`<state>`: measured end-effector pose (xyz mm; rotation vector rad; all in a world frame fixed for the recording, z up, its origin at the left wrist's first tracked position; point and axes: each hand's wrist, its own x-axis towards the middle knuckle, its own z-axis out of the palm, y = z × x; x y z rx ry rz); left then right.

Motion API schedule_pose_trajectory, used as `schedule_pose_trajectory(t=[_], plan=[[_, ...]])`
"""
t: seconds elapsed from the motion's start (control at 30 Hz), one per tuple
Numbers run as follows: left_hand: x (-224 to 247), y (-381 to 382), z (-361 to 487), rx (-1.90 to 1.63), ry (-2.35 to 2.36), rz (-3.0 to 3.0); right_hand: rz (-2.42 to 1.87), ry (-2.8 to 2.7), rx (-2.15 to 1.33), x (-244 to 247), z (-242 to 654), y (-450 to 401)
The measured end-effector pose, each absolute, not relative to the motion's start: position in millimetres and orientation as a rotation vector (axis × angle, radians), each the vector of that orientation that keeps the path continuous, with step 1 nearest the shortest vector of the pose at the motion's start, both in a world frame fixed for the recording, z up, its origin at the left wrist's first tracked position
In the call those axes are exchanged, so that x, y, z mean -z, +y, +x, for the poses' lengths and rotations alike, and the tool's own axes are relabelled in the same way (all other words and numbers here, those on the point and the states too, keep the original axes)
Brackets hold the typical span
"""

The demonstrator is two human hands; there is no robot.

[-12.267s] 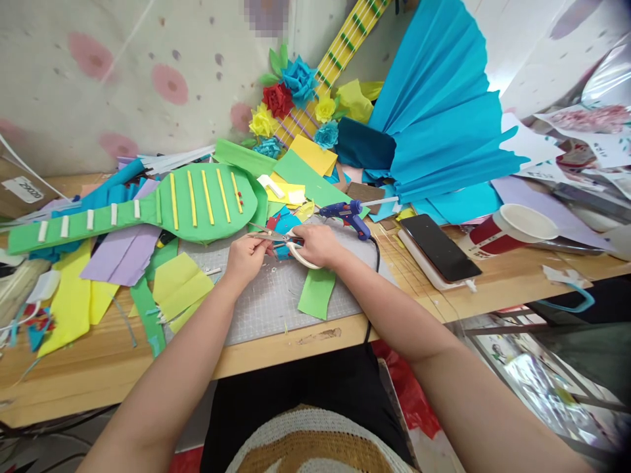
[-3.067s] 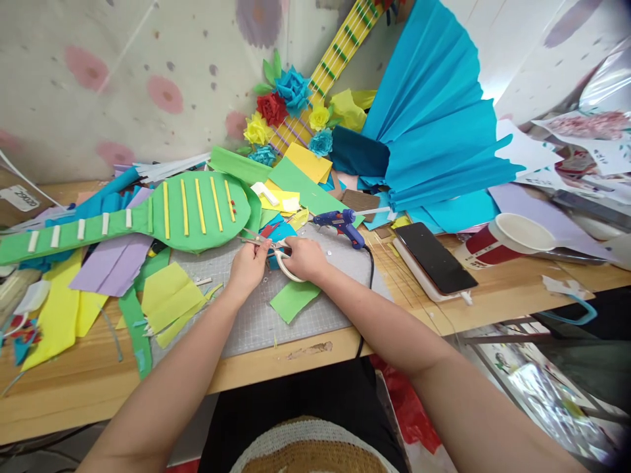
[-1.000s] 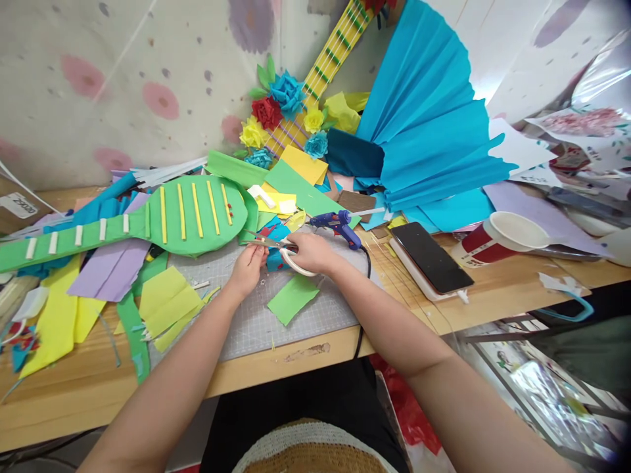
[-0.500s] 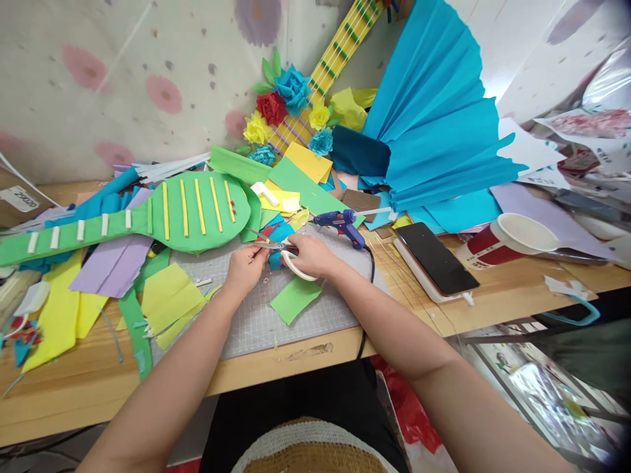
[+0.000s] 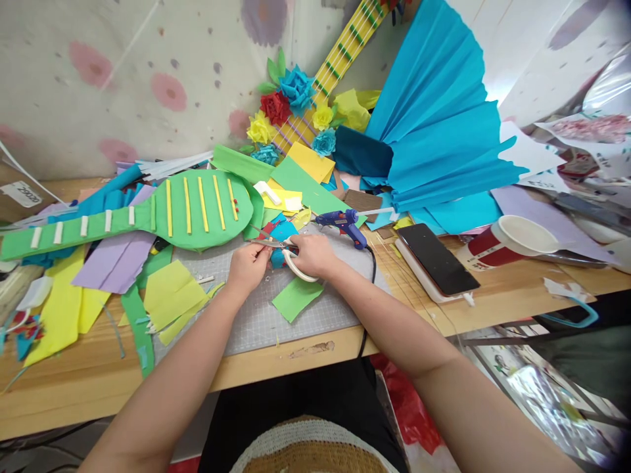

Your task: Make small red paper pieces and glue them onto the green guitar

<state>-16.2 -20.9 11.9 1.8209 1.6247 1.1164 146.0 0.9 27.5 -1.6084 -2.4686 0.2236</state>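
Observation:
My right hand [image 5: 314,255] is closed around the white handles of a pair of scissors [image 5: 296,269]. Their blades reach left over the fingertips of my left hand [image 5: 247,266], which is pinched at the blades; what it holds is too small to make out. Red and blue paper scraps [image 5: 282,230] lie just behind the blades. Under my wrists is a grey cutting mat [image 5: 241,325], with a green paper piece [image 5: 298,299] in front of the scissors. To the left rests a green paper-covered lute shape [image 5: 210,223] with yellow strips.
A blue glue gun [image 5: 342,223] lies right of my right hand, its black cord running off the front edge. Farther right are a phone [image 5: 436,257] and a paper cup [image 5: 513,240]. A yellow guitar shape [image 5: 340,56] and a pleated blue paper fan [image 5: 438,118] stand behind.
The view has shifted slightly. Both hands stay almost in place, and the scissor blades look a little changed in angle near the left fingertips.

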Motion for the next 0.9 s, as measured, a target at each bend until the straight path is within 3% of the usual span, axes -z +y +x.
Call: schedule_pose_trajectory(t=[0.4, 0.9], plan=[[-10.9, -15.8, -14.4, -1.179, 1.295, 1.382, -1.559, -2.456, -0.195, -24.9, 151.5, 4.4], [-4.7, -19.6, -16.9, -1.196, 1.552, 1.662, -1.581, -2.442, -0.251, -26.4, 148.4, 2.7]])
